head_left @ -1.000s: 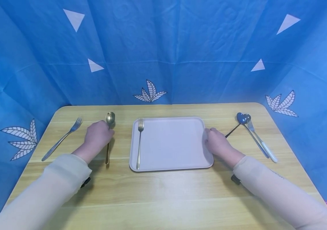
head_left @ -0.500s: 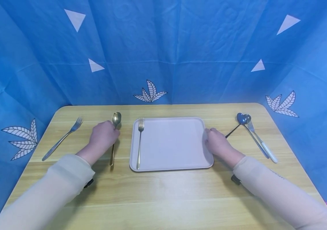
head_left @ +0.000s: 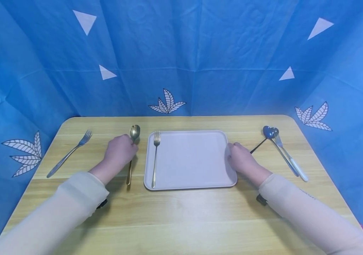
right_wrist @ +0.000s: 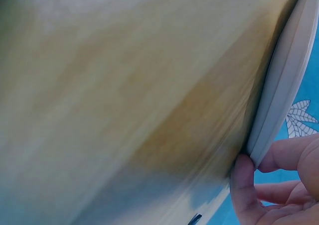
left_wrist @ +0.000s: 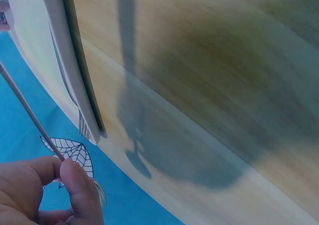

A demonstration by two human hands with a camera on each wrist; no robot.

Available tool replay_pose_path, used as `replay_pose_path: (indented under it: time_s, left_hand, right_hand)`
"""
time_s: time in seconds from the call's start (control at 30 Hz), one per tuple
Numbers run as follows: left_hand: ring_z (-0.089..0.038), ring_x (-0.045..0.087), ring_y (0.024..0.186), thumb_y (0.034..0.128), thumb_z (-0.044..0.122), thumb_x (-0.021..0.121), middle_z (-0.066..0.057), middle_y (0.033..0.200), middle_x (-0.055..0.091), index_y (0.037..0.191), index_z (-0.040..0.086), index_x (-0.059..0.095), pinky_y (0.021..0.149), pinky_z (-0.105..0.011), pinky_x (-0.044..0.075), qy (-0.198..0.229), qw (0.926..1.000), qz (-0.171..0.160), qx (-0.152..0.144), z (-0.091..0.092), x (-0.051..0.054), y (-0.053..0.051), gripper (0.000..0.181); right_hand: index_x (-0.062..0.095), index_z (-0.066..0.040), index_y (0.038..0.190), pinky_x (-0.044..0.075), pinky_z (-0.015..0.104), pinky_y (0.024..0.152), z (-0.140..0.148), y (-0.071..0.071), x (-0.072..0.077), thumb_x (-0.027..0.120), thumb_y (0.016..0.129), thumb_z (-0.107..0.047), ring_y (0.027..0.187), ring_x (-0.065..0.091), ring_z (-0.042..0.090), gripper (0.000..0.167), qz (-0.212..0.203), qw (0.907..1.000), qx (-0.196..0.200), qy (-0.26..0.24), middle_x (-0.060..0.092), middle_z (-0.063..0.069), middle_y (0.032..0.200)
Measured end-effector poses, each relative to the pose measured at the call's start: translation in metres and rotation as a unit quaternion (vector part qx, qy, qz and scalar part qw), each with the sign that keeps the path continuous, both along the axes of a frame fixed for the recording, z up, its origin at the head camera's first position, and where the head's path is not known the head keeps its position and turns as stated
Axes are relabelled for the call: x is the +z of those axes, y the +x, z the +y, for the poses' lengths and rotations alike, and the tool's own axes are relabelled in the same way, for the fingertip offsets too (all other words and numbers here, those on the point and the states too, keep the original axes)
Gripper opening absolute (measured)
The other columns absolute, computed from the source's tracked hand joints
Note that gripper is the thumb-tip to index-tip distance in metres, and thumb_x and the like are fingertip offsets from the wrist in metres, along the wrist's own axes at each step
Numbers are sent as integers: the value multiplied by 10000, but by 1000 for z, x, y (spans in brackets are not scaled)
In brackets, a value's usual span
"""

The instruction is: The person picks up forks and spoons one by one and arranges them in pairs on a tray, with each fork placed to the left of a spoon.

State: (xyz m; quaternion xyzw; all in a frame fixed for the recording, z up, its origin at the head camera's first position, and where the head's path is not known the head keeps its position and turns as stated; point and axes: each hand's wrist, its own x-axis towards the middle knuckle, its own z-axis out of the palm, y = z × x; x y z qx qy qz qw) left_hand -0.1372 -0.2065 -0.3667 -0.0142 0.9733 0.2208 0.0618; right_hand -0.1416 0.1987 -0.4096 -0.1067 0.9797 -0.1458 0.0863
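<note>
Spoon (head_left: 134, 131) hangs above the table (head_left: 184, 219) at nine o'clock of the tray (head_left: 191, 159), pinched by finger and thumb of the left hand (head_left: 120, 151); a loose pinch could let its slim handle swivel against the rim. At three o'clock the right hand (head_left: 241, 158) grips the tray, and a tug might slide the fork (head_left: 155, 159) inside. Both utensils look smooth and metallic, the round-cornered tray matte.

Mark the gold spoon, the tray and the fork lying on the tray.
Gold spoon (head_left: 135, 131): head view, on the bowl.
Tray (head_left: 192, 159): head view, on the bare middle of its flat base.
Fork (head_left: 155, 161): head view, partway down the handle.
</note>
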Motion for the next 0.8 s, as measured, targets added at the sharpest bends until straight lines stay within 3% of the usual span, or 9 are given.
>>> replay_pose_path:
  time_s: [0.33,0.57,0.8]
  left_hand:
    - [-173,370,458,899,124,529,17,484,341,549,123,425,472,-330,350,115,9999,27,-29,8,-2,2,365]
    - [-161,355,434,870,98,505,28,469,315,530,139,396,453,-325,343,230,9996,86,-106,13,-6,1,359]
    - [-142,319,426,865,89,503,32,470,299,523,147,373,434,-296,313,264,9995,86,-131,17,-8,0,371]
  right_hand:
    - [502,164,1307,548,484,796,0,1,0,581,914,-20,890,624,383,442,49,10000,-1,-45,592,297,1060]
    - [448,172,1363,502,537,920,-1,3,2,576,913,-9,1052,604,475,502,-65,9999,-99,-78,558,365,1190]
    - [431,173,1376,503,538,925,0,2,2,580,918,-9,1070,598,489,516,-85,9998,-152,-98,546,371,1212]
